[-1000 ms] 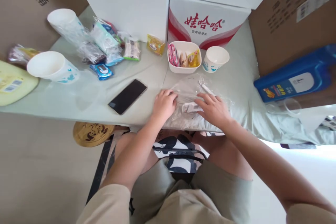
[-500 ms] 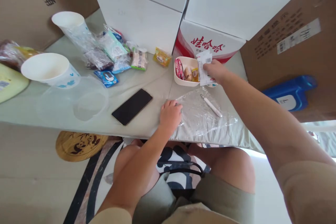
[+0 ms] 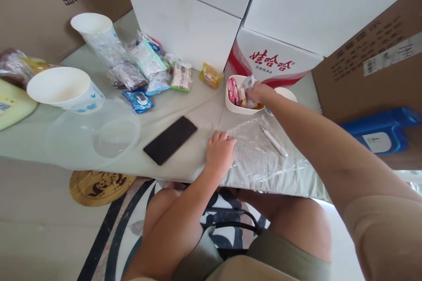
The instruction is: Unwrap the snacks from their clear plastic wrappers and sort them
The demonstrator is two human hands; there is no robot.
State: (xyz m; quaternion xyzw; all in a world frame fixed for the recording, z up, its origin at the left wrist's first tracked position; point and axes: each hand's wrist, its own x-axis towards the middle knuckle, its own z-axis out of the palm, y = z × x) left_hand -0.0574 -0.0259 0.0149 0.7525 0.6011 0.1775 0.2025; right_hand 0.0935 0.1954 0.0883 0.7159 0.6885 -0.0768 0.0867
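At the near edge of the counter (image 3: 184, 105), the left hand (image 3: 220, 151) lies on a clear plastic bag (image 3: 260, 162), its grip spread and holding nothing. A pen (image 3: 273, 141) lies on the bag. Farther back, the right hand (image 3: 260, 93), its grip pinched on a white packet (image 3: 248, 83), holds it inside the white bowl (image 3: 231, 107).

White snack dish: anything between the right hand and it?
Nothing visible. The right hand is over the white rounded plastic dish, pinching a small white packet. The white pen and clear plastic bag lie nearer the person, under the forearm.
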